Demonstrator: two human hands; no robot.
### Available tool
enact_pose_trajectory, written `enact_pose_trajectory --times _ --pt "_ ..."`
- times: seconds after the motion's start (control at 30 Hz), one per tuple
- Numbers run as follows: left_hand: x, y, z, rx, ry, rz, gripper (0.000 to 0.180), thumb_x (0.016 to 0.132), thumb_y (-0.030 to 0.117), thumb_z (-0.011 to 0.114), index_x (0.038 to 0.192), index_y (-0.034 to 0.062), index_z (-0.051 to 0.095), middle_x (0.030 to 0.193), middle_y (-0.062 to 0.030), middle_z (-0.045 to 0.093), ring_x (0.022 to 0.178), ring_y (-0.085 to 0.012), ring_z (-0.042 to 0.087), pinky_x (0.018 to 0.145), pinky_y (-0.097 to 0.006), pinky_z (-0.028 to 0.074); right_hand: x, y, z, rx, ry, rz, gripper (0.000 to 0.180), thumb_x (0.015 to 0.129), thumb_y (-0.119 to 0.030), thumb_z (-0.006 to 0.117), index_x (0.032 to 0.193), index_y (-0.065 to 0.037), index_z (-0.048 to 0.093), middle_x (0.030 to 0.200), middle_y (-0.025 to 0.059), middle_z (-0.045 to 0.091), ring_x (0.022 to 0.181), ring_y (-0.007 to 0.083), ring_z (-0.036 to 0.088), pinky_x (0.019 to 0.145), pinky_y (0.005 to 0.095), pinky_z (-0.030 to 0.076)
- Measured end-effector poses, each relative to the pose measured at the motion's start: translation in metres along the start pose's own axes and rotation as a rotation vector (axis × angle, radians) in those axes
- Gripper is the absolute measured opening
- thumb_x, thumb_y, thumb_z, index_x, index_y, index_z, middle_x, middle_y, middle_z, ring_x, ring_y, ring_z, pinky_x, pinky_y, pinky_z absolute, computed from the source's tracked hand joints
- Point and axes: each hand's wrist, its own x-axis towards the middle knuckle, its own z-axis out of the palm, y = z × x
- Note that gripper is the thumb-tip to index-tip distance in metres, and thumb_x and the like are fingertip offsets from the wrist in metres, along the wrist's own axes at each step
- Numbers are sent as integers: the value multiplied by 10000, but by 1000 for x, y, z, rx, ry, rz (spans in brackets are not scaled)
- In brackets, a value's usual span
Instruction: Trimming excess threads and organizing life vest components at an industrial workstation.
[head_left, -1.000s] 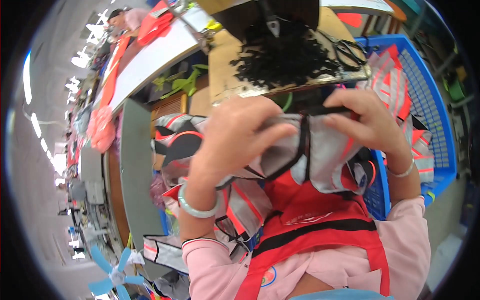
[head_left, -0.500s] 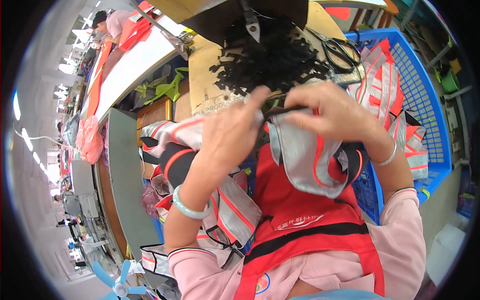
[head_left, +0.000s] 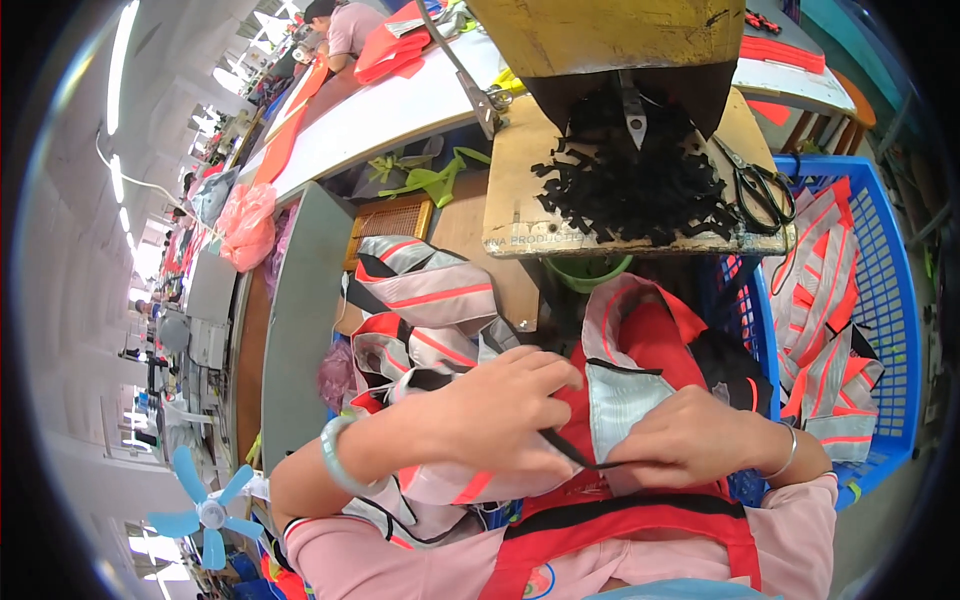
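My right hand [head_left: 690, 435] is closed in a pinch on a black tape [head_left: 568, 447] at the edge of a grey reflective strip [head_left: 625, 405] with orange piping. The strip loops over the red apron [head_left: 650, 340] on my lap. My left hand [head_left: 505, 410] is to the left of it with curled fingers, and the tape runs from these fingers to the right hand. Under the left forearm lie more grey and orange strips [head_left: 440, 300]. Beyond the hands, a yellow-housed machine with a metal blade [head_left: 633, 115] stands over a heap of black tape snippets [head_left: 625, 190].
The snippets lie on a worn wooden board [head_left: 510, 215] with black-handled scissors [head_left: 760, 195] at its right. A blue basket [head_left: 890, 300] of similar strips stands at the right. A grey panel [head_left: 305, 290] and a white table [head_left: 370, 100] are at the left. A green bucket [head_left: 590, 275] sits below the board.
Both hands have come back from the board's edge toward my lap, bringing the grey strip with them. The view has shifted, so more of the machine shows.
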Motion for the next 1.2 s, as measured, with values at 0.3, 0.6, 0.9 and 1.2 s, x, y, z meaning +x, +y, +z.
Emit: enact_pose_trajectory --times 0.3,0.6,0.9,1.2 --pt "31 11 26 -790 251 -385 144 838 86 688 934 -19 669 780 -78 643 689 -133 589 612 -275 450 -28 -8 -44 83 401 304 149 746 -30 650 891 -15 680 649 83 605 538 176 598 507 282 446" --pt "80 -69 8 -924 435 -550 241 859 162 689 1004 -29 669 822 0 644 776 -53 557 693 -218 459 0 47 -95 94 596 437 185 849 -159 631 902 18 623 679 -27 534 631 37 460 548 218 374" --pt "102 -133 -17 -876 281 -758 289 832 216 703 1008 -12 680 836 -6 651 760 -70 577 700 -214 466 21 106 -121 89 530 521 241 867 -215 617 921 20 622 700 -16 538 663 52 464 596 232 388" --pt "114 -177 -14 -1006 350 -811 303 826 193 709 1037 -23 678 861 -40 677 735 -92 618 688 -222 503 34 139 -133 157 564 588 301 874 -256 635 986 22 627 751 -27 554 707 38 482 634 215 407"
